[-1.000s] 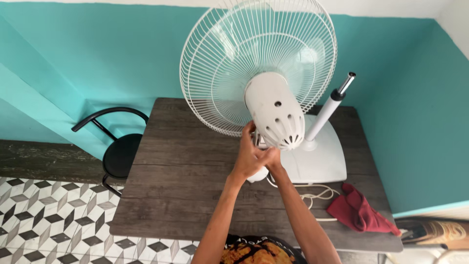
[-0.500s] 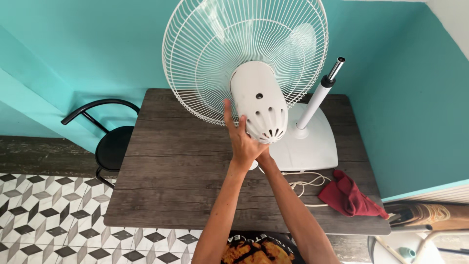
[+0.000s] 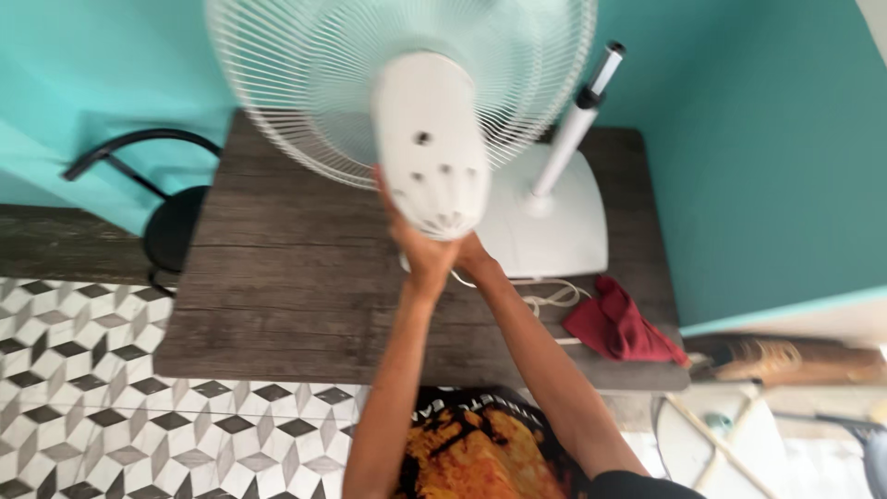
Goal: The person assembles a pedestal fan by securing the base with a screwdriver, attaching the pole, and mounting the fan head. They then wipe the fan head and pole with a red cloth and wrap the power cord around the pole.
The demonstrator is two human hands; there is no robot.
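Note:
A white fan head [image 3: 430, 139] with a round wire cage [image 3: 305, 83] is lifted above the dark wooden table [image 3: 277, 268]. My left hand [image 3: 413, 242] grips the underside of its white motor housing. My right hand [image 3: 473, 256] holds the housing from below on the right, mostly hidden behind it. The fan's white base [image 3: 564, 231] with its upright pole [image 3: 573, 120] stands on the table behind, apart from the head. A white power cord [image 3: 545, 298] lies beside the base.
A red cloth [image 3: 619, 328] lies at the table's right edge. A black round stool [image 3: 166, 222] stands left of the table against the teal wall. Patterned floor tiles [image 3: 111, 388] spread on the left. A white stool [image 3: 730, 444] sits at lower right.
The fan head has risen closer to the camera and shifted left, now blurred. My hands moved from clasping under the housing to gripping its underside. The view tilted down.

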